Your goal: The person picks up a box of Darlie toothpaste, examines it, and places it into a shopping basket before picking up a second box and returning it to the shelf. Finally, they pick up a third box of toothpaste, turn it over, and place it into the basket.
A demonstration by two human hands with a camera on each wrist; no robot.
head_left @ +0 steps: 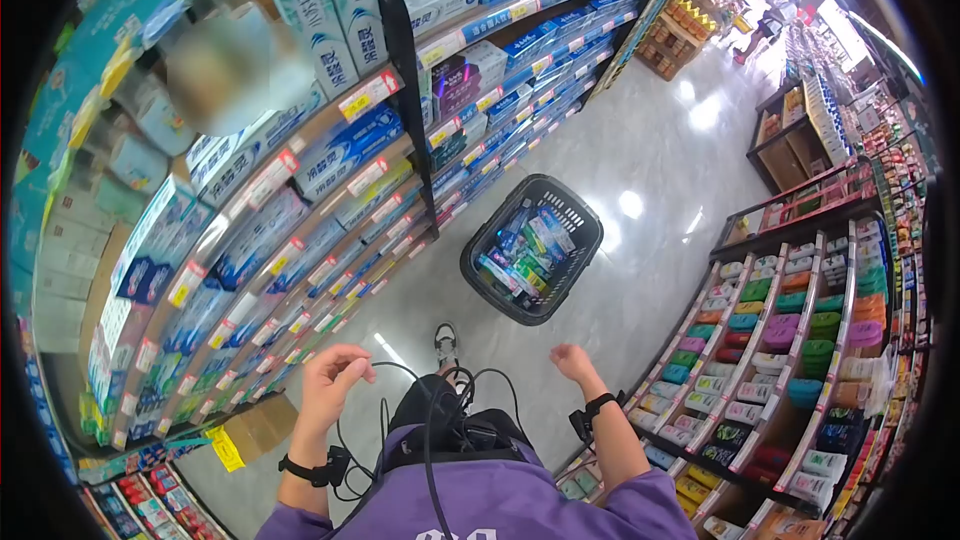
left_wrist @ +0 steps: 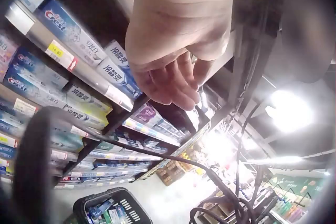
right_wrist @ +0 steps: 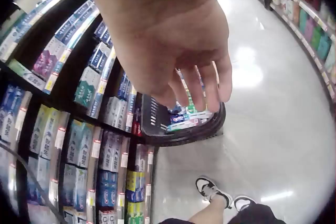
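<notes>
The black basket (head_left: 505, 305), part filled with boxed packs (head_left: 540, 250), stands on the grey floor (head_left: 640, 280) ahead of the person, nearer the toothpaste shelving on the left than the rack (head_left: 816, 260) of coloured packs on the right; a strip of bare floor parts it from the left shelf edges, a broader one lies to its right, and the aisle runs on beyond its far rim. The left hand (head_left: 335, 385) is the closer to the shelving, fingers loosely bent, nothing in its grasp; the right hand (head_left: 573, 363) hangs over open floor, fingers slack and holding nothing; the two are well apart, with a black cable (head_left: 429, 440) looping between them.

The head view gives both aisle sides at once, and a cardboard box (head_left: 258, 432) with a yellow tag (head_left: 226, 448) low beside the left shelving; the left wrist view alone reads the Crest boxes (left_wrist: 68, 29) close up, catches the ceiling light (left_wrist: 290, 112), and shows the cable passing below the fingers, clear of them; the right wrist view shows parts of both shoes (right_wrist: 213, 190) and sets the right fingers in front of the basket, hiding some of its load.
</notes>
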